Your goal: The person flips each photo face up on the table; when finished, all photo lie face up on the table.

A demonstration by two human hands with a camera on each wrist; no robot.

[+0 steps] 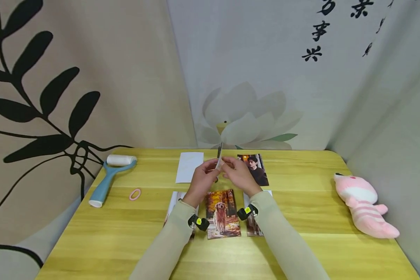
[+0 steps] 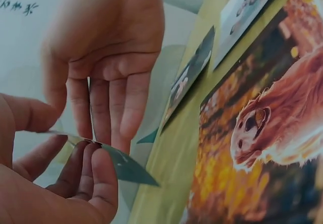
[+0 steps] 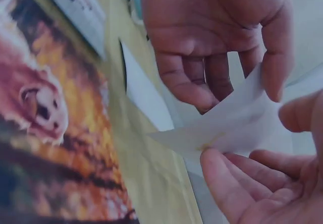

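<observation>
Both hands meet above the far middle of the table around a photo card [image 1: 219, 157], seen nearly edge-on in the head view. My left hand [image 1: 203, 181] pinches it between thumb and fingers. My right hand [image 1: 241, 175] holds its other side, fingertips on the card. The right wrist view shows the card's white back [image 3: 237, 123]; the left wrist view shows a dark green side [image 2: 128, 168]. Nearer the body lies a dog photo [image 1: 223, 214]. A white card [image 1: 189, 167] lies behind the left hand, and a portrait photo [image 1: 253, 169] beside the right hand.
More photos, one on the left [image 1: 172, 202] and one on the right [image 1: 253, 228], are partly covered by the forearms. A blue lint roller [image 1: 108, 181] and a pink ring [image 1: 135, 194] lie at left. A pink plush toy [image 1: 365, 208] lies at right.
</observation>
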